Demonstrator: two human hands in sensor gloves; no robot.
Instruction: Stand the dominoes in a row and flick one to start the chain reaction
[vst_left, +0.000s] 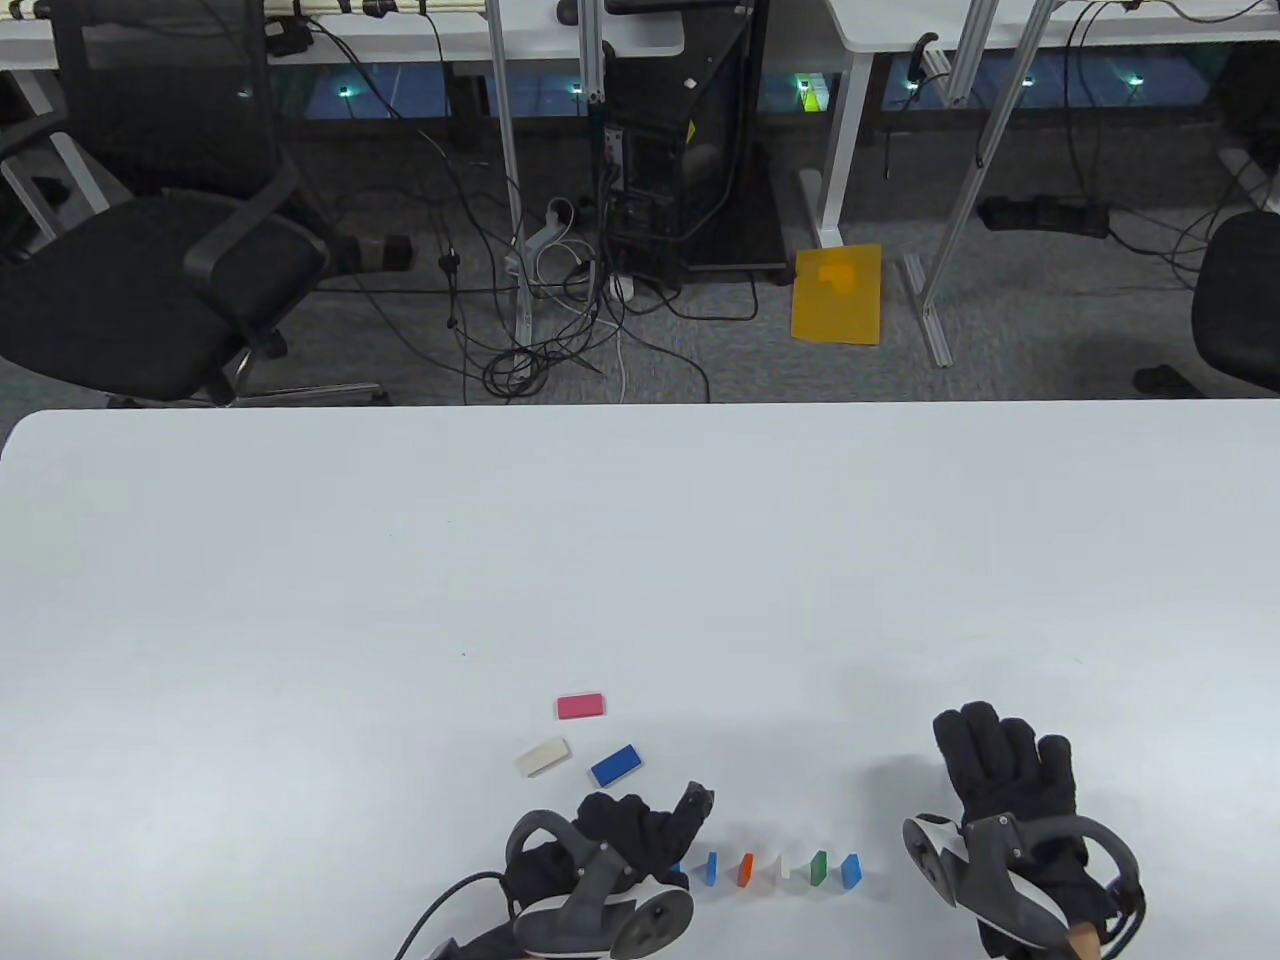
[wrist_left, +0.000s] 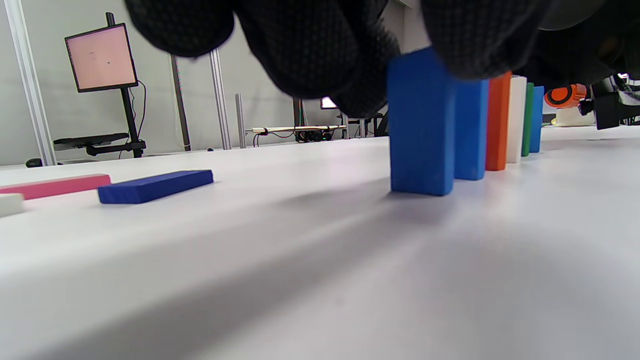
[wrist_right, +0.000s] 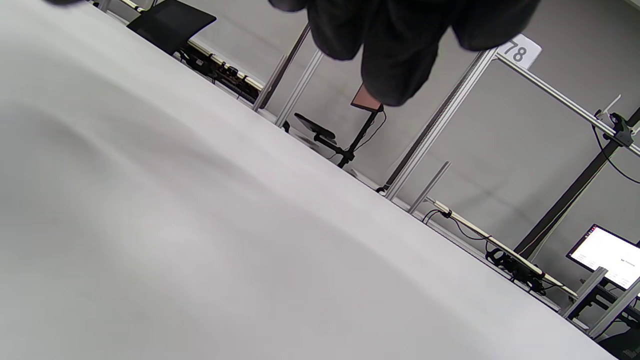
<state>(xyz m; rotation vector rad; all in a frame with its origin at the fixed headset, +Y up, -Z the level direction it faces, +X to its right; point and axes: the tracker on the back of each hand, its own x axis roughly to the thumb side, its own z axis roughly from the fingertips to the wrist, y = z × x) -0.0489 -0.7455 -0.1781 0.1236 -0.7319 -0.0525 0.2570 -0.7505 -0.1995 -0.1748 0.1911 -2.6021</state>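
Note:
Several dominoes stand in a row near the table's front edge: blue, orange, white, green and blue. One more blue domino stands at the row's left end, mostly hidden under my left hand in the table view. In the left wrist view my left hand pinches its top between thumb and fingers. My right hand rests flat on the table to the right of the row, holding nothing. The right wrist view shows only its fingertips above bare table.
Three dominoes lie flat beyond my left hand: pink, white and dark blue. The white table stretches far ahead. Office chairs, cables and desk legs stand beyond its far edge.

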